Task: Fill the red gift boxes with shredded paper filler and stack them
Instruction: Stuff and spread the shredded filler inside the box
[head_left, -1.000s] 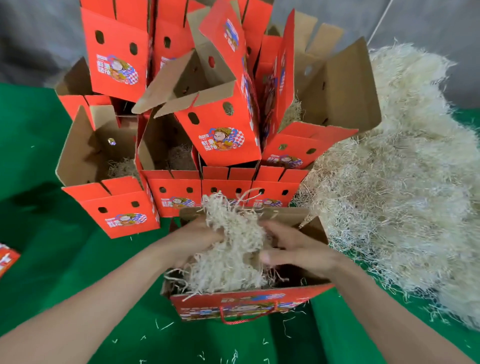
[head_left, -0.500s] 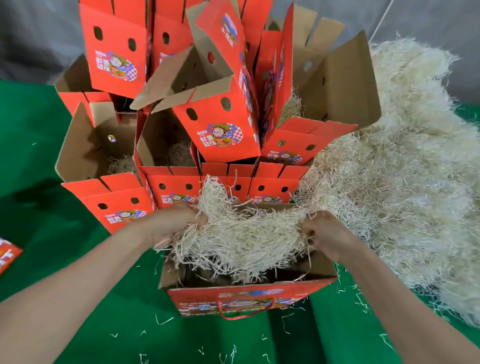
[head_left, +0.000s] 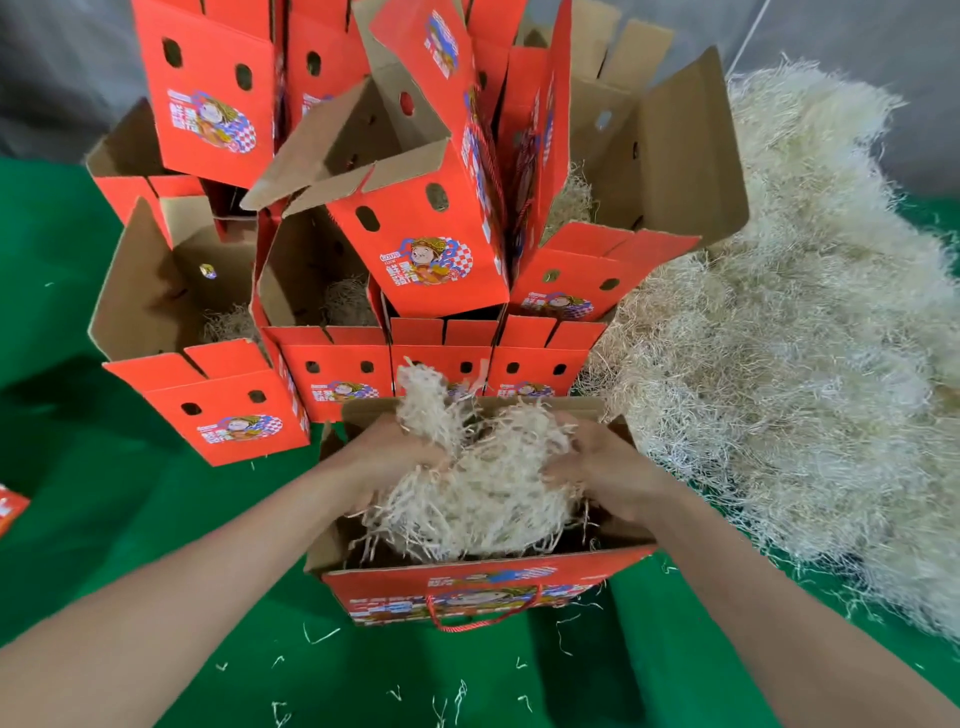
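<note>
Stuffing filler (head_left: 478, 488) into box (head_left: 467, 587) at 6 o'clock.
Gripped tight by left hand (head_left: 387, 462) and right hand (head_left: 605, 467), likely to press it down inside; stack (head_left: 415, 244) at 12 o'clock, pile (head_left: 779, 364) at 3 o'clock.

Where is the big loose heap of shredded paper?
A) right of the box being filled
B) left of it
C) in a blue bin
A: the heap lies on the green cloth right of the open box, where the left hand and right hand grip a filler wad.
</note>
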